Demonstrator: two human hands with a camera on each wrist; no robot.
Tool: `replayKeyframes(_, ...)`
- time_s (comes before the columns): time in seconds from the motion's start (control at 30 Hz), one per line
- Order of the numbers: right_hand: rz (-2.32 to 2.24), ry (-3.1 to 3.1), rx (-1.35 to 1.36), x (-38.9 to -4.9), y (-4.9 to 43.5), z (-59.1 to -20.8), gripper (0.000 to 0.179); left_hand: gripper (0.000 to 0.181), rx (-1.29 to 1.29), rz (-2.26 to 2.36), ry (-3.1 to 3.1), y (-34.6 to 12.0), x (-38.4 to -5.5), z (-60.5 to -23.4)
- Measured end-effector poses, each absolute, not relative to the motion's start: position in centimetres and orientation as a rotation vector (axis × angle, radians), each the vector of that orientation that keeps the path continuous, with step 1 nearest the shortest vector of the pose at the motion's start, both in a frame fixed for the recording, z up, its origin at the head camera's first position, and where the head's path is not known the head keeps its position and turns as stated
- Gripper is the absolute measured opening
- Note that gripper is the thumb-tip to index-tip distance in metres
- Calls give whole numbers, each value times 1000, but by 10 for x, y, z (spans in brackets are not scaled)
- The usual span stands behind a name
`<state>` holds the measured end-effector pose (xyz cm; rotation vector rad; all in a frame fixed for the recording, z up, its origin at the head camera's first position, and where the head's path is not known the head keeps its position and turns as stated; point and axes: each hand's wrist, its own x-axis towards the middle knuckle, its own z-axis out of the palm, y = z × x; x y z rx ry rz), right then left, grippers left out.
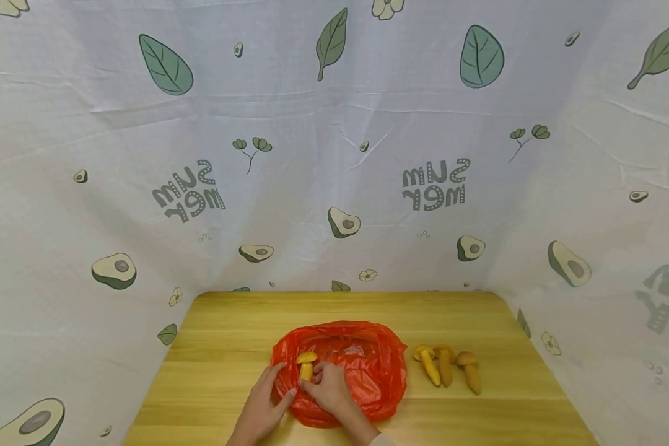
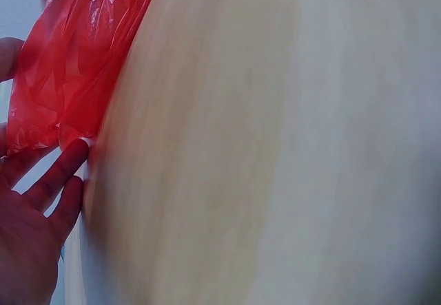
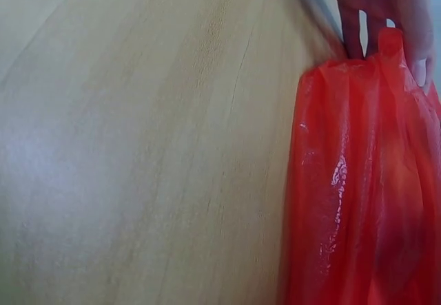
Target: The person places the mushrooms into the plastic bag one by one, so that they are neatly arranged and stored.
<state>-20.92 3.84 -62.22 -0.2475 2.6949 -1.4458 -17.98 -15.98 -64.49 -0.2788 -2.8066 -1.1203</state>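
Observation:
A red plastic bag (image 1: 368, 371) lies spread on the wooden table, its mouth facing up. Over its left part stands a yellow mushroom (image 1: 306, 357), cap up. My right hand (image 1: 331, 387) reaches across the bag's near rim and pinches the mushroom's stem between thumb and fingers. At the bag's left side my left hand (image 1: 262, 406) rests with spread fingers against the plastic. The left wrist view shows those fingers (image 2: 65, 164) extended, touching the bag (image 2: 79, 64) from outside. The mushroom cannot be made out clearly in either wrist view.
Right of the bag lie three more mushrooms: a yellow one (image 1: 428, 365) and two browner ones, the middle mushroom (image 1: 445, 365) and the rightmost mushroom (image 1: 469, 371). A patterned white cloth (image 1: 301, 186) hangs around the wooden table (image 1: 217, 334) at the back and sides.

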Motion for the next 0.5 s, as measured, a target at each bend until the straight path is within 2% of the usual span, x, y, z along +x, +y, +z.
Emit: replayKeyframes(0.5,-1528,2644,-195,-208,51,-620,35,65,-266,-1137,-2795,-158,-177,-642)
